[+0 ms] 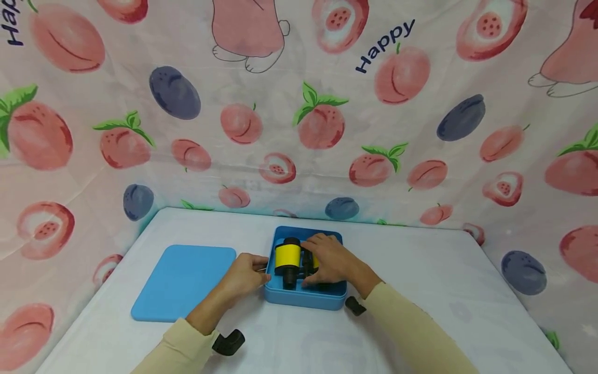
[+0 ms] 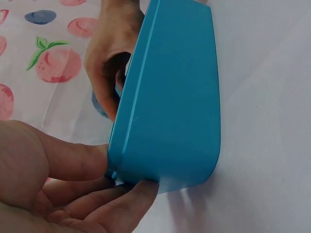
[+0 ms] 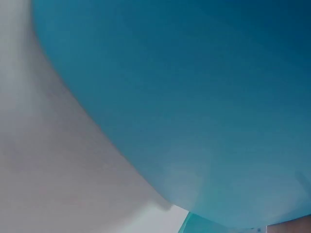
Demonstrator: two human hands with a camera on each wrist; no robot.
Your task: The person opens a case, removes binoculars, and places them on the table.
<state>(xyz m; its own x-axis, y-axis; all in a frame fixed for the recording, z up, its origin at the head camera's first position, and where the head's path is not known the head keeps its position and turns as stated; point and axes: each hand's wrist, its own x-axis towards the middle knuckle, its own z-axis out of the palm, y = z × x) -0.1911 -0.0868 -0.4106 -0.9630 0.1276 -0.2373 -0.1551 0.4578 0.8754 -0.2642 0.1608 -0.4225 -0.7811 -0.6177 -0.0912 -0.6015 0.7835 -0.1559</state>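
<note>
Yellow-and-black binoculars (image 1: 287, 255) lie inside an open blue box (image 1: 303, 299) on the white table. My right hand (image 1: 330, 258) reaches into the box from the right and grips the binoculars across their right barrel, which it mostly covers. At the box's left side, my left hand (image 1: 246, 272) holds the wall near the front corner. The left wrist view shows the thumb at the rim and the fingers (image 2: 138, 201) around the corner of the box (image 2: 175, 97). Only the blue outer wall (image 3: 194, 107) fills most of the right wrist view.
A flat blue lid (image 1: 184, 283) lies on the table (image 1: 420, 311) left of the box. Behind the table hangs a fruit-printed cloth (image 1: 280, 114). Dark wrist-worn pieces show below the left wrist (image 1: 228, 343) and the right wrist (image 1: 355, 306).
</note>
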